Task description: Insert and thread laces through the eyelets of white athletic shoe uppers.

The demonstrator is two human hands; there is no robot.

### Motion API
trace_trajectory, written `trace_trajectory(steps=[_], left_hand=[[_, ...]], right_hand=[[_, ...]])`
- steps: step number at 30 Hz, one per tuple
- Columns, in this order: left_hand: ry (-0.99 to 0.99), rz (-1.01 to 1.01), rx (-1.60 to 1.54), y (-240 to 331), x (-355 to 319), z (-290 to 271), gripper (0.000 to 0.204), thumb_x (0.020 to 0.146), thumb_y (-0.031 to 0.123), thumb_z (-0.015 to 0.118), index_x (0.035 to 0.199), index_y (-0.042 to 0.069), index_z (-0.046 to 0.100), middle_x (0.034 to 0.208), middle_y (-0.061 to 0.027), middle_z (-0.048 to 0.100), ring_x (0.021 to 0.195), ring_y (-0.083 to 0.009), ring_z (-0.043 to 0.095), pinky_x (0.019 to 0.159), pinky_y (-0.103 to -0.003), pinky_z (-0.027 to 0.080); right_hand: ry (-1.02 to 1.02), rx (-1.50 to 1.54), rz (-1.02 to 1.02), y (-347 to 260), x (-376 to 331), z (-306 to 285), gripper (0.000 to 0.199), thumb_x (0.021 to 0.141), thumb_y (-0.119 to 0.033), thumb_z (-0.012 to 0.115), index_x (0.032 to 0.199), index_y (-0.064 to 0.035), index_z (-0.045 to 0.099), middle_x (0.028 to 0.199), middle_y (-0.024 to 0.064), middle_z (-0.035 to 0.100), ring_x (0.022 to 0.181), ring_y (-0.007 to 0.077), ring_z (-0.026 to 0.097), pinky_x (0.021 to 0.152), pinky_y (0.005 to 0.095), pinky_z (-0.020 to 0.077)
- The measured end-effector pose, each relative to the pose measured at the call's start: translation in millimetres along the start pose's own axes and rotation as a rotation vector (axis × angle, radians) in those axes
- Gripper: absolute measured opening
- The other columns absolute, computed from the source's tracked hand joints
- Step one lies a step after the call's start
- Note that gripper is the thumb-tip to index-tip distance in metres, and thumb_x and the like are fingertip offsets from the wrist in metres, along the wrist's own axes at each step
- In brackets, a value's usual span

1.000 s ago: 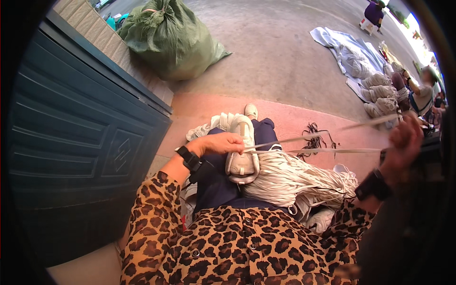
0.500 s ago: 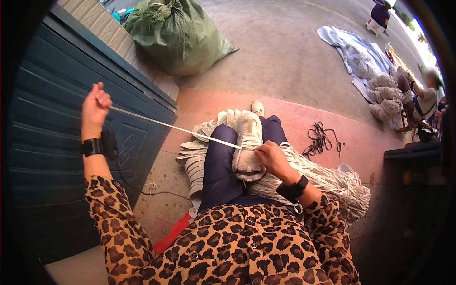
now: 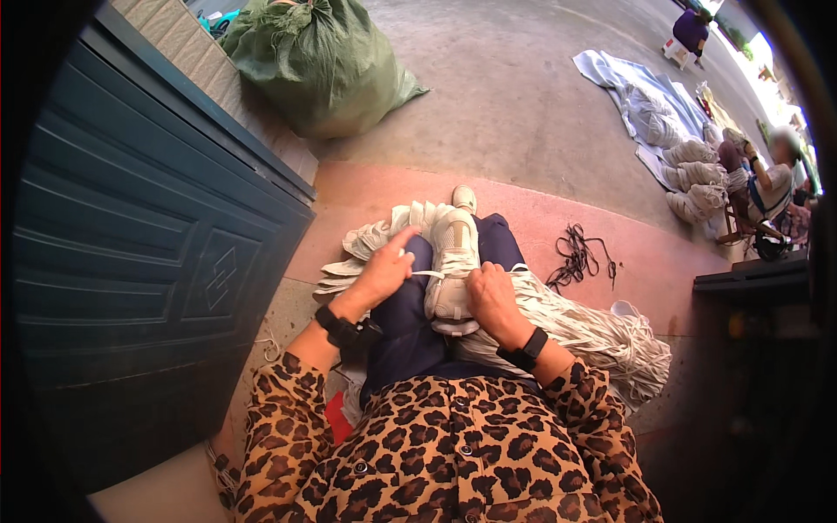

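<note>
A beige shoe [image 3: 450, 301] rests on my lap between my thighs, with white lacing across its upper. A flat white shoelace [image 3: 426, 274] runs from the shoe to my left hand [image 3: 384, 272], which is closed on it above my left knee. At the shoe's right side is my right hand [image 3: 494, 301], its fingers closed against the edge by the lacing; what they pinch is hidden. A thick bundle of pale laces [image 3: 593, 336] lies beside my right thigh. Left of my legs are several beige, layered shoe-like pieces [image 3: 353, 244], partly covered by my left hand and leg.
A dark blue panelled door [image 3: 139, 261] stands close on the left. Beyond it sits a full green sack [image 3: 327, 70]. Black laces [image 3: 575, 257] lie tangled on the pink floor strip. At right, another person [image 3: 769, 192] sits by several pale bundles [image 3: 697, 174]; someone else [image 3: 691, 30] sits farther off.
My left hand has come down and right from beside the door to my left knee, so the long stretched lace now spans only a short gap. My right hand has stayed at the shoe.
</note>
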State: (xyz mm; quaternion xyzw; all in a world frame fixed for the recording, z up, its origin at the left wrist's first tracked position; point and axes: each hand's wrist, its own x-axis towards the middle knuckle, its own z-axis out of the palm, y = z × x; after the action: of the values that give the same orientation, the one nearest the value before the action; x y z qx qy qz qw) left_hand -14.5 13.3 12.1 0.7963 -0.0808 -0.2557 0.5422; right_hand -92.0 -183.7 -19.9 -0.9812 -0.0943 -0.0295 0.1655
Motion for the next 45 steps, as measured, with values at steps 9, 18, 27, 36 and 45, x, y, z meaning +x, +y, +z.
trace_trajectory(steps=[9,18,27,36,45], left_hand=[[0.023,0.313,0.546,-13.5,3.9,43.6,0.015,0.076,0.014,0.057,0.084,0.003,0.065,0.079,-0.0142,0.061,0.077,-0.0293,0.057,0.073,-0.035,0.045],[0.06,0.288,0.537,-16.9,3.4,47.5,0.012,0.075,0.012,0.059,0.083,0.004,0.064,0.079,-0.0122,0.059,0.079,-0.0302,0.054,0.074,-0.037,0.043],[0.053,0.357,0.696,-10.9,6.4,50.5,0.01,0.073,0.013,0.062,0.074,0.004,0.059,0.076,-0.0124,0.056,0.077,-0.0316,0.052,0.069,-0.04,0.043],[-0.302,0.015,0.295,50.9,-6.5,-7.8,0.015,0.081,0.015,0.057,0.076,0.001,0.058,0.069,0.0003,0.053,0.061,-0.0071,0.046,0.058,-0.023,0.04],[-0.235,0.029,0.141,18.8,-4.6,15.1,0.031,0.087,0.013,0.048,0.115,0.0,0.047,0.071,-0.0037,0.058,0.068,-0.0095,0.053,0.065,-0.024,0.042]], right_hand=[[-0.249,1.0,0.375,22.4,9.3,4.9,0.015,0.073,-0.012,0.061,0.077,0.003,0.062,0.065,0.0149,0.061,0.058,0.0246,0.059,0.057,0.0342,0.0452],[-0.175,0.723,0.236,12.2,27.5,4.5,0.013,0.073,-0.015,0.062,0.078,-0.0026,0.062,0.071,0.0168,0.062,0.069,0.0317,0.061,0.063,0.0371,0.0465],[-0.047,0.693,0.322,10.0,31.2,17.3,0.019,0.077,-0.016,0.058,0.087,-0.0005,0.058,0.077,0.0223,0.06,0.078,0.0377,0.059,0.069,0.0429,0.0458],[-0.164,0.481,-0.05,20.0,13.1,-20.5,0.028,0.075,-0.021,0.061,0.097,-0.0038,0.057,0.078,0.0202,0.061,0.076,0.0356,0.06,0.069,0.0414,0.0469],[-0.08,0.933,0.312,18.9,13.6,-46.4,0.022,0.084,-0.019,0.057,0.089,0.0018,0.063,0.064,0.0158,0.058,0.06,0.016,0.059,0.056,0.0302,0.0451]])
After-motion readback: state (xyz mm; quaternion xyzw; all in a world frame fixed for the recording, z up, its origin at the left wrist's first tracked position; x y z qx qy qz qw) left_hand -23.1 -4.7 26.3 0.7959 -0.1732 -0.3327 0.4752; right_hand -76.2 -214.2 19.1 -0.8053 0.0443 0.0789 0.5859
